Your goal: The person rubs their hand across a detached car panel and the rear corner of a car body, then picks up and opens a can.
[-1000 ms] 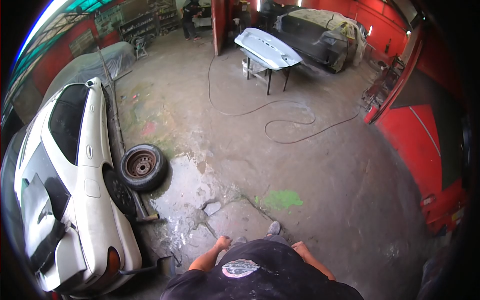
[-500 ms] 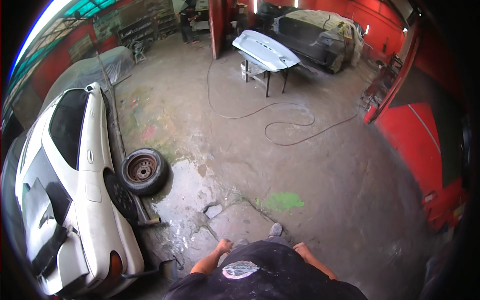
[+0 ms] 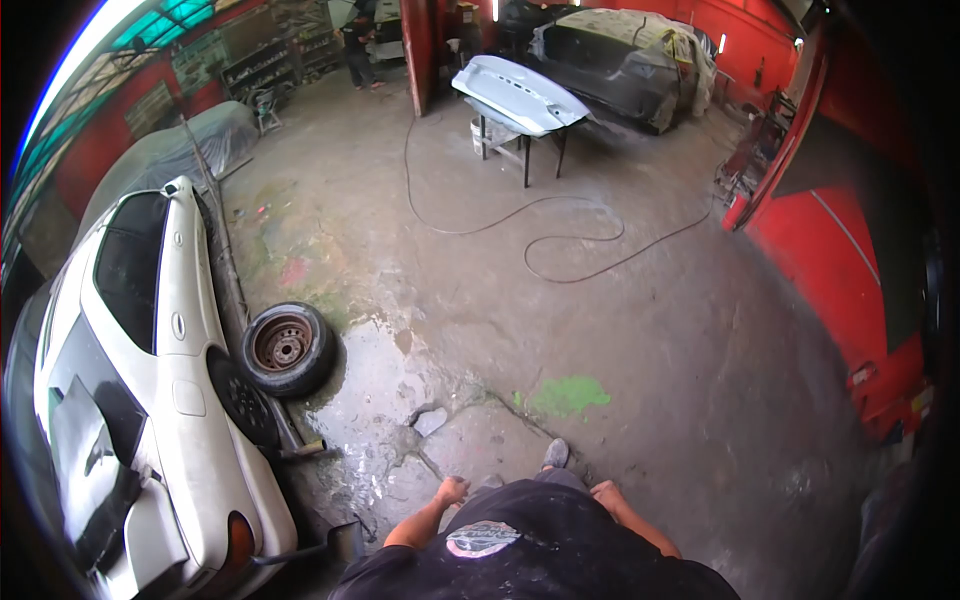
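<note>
My left hand (image 3: 452, 490) hangs low in front of my body, its fingers curled in, with nothing visible in it. On the other side, my right hand (image 3: 607, 492) hangs beside my hip, also with its fingers curled, and I see no object in it. Both hands are small in view and apart from every object. One grey shoe (image 3: 556, 453) shows on the wet concrete floor (image 3: 480, 445) between them. A green paint patch (image 3: 568, 397) marks the floor just ahead.
At left stands a white car (image 3: 185, 430), with a loose wheel (image 3: 288, 348) lying beside it. Ahead, a pale car panel (image 3: 520, 95) rests on a stand, and a hose (image 3: 480, 230) snakes across the floor. Red panels (image 3: 830, 290) line the right. A person (image 3: 357, 48) stands far back.
My view has turned and tilted slightly, so the far panel, hose and cars sit a little differently in it. Both hands stay low at my sides.
</note>
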### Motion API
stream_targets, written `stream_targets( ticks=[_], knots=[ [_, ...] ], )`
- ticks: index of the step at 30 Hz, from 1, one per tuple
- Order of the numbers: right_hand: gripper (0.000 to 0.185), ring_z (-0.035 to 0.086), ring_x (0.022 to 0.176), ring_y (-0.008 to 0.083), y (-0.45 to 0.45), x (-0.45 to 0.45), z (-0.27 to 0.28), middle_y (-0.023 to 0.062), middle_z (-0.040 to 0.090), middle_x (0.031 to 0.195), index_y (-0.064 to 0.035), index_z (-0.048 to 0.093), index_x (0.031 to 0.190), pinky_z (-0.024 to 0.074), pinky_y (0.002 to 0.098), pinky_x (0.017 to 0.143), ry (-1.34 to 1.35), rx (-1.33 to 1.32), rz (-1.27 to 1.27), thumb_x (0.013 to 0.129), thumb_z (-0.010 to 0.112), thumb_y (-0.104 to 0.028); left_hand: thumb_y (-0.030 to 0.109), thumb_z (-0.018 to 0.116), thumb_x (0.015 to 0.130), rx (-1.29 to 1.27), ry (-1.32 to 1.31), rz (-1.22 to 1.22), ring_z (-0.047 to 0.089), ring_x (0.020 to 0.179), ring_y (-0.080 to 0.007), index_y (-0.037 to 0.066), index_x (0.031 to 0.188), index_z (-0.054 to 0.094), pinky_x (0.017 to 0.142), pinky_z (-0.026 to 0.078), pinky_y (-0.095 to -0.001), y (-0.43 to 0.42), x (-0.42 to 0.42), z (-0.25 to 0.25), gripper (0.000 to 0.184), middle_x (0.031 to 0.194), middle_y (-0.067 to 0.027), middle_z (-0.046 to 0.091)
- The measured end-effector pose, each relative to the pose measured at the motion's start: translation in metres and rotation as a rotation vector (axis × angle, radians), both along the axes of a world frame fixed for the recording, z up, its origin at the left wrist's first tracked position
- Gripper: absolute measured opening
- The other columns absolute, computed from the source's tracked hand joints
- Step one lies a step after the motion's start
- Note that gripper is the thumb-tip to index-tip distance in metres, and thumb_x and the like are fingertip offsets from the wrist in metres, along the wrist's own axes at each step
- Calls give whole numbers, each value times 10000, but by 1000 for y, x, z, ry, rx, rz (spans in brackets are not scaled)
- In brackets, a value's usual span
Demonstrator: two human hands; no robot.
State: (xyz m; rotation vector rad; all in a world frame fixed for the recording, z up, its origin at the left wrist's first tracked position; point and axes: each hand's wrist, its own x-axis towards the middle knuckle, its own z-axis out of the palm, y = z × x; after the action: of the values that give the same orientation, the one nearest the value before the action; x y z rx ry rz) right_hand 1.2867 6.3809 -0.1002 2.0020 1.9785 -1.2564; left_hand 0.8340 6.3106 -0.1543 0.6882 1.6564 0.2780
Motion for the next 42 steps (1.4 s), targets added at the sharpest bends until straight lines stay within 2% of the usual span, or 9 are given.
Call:
stream_targets(
  ticks=[19, 28, 31, 34, 35, 38, 40, 41, 42],
  knots=[
    [300, 667, 939, 319, 7, 3, -2, 156, 692, 980, -105, 745, 937, 522, 373, 869, 37, 16, 117, 728, 529, -103, 254, 533, 916, 9, 5, 14, 689, 700, -253, -13, 1210, 592, 533, 575, -363, 0, 1, -1, 401, 957, -175, 688],
    [270, 672, 926, 326, -4, 5, 10, 166, 695, 965, -81, 744, 924, 524, 368, 872, 15, -73, -32, 743, 546, -115, 244, 525, 912, 6, -10, -4, 692, 709, -256, 7, 1210, 599, 533, 571, -360, -1, 4, -5, 388, 952, -168, 690],
    [278, 678, 902, 320, -10, 10, 2, 176, 697, 945, -78, 744, 929, 527, 371, 863, 55, 11, -3, 741, 541, -111, 243, 526, 910, 17, -4, -40, 692, 710, -256, 9, 1207, 598, 528, 569, -362, 2, 6, -3, 385, 945, -165, 690],
    [298, 662, 955, 321, -18, 13, 5, 187, 688, 989, -77, 742, 945, 516, 375, 882, 25, -81, -49, 735, 534, -109, 240, 528, 908, 6, 1, -66, 690, 702, -255, 2, 1198, 597, 522, 567, -364, 7, 9, -1, 382, 932, -156, 690],
    [291, 664, 933, 326, -22, 15, 0, 188, 691, 971, -54, 734, 939, 518, 377, 870, 35, 20, -16, 725, 544, -104, 238, 529, 907, -4, 2, -72, 689, 698, -254, -2, 1194, 596, 520, 566, -365, 8, 10, 0, 381, 927, -152, 690],
    [258, 650, 867, 360, -33, 35, -51, 199, 687, 897, -3, 708, 870, 518, 409, 822, 35, 256, 110, 684, 547, -81, 240, 528, 908, 43, -43, -120, 679, 664, -238, -13, 1144, 619, 521, 563, -357, 11, 3, -36, 357, 892, -143, 689],
    [151, 593, 785, 418, -34, 42, -72, 227, 633, 784, 6, 638, 713, 489, 478, 721, 27, 301, 202, 640, 529, -68, 216, 557, 879, 127, -104, -137, 652, 591, -221, -8, 921, 654, 492, 533, -364, 12, -4, -41, 247, 747, -122, 677],
    [108, 571, 765, 431, -33, 43, -69, 233, 608, 757, 5, 599, 673, 465, 510, 691, 50, 336, 169, 648, 531, -75, 186, 549, 866, 245, -1, -325, 643, 562, -223, -1, 874, 643, 483, 522, -366, 16, -10, -66, 209, 701, -111, 665],
    [108, 571, 781, 429, -29, 46, -70, 227, 616, 784, 0, 599, 685, 455, 516, 686, 1, 257, 216, 653, 531, -77, 165, 518, 874, 205, -87, -256, 641, 566, -219, -16, 882, 642, 473, 516, -352, 21, -6, -42, 219, 673, -116, 655]
  ],
)
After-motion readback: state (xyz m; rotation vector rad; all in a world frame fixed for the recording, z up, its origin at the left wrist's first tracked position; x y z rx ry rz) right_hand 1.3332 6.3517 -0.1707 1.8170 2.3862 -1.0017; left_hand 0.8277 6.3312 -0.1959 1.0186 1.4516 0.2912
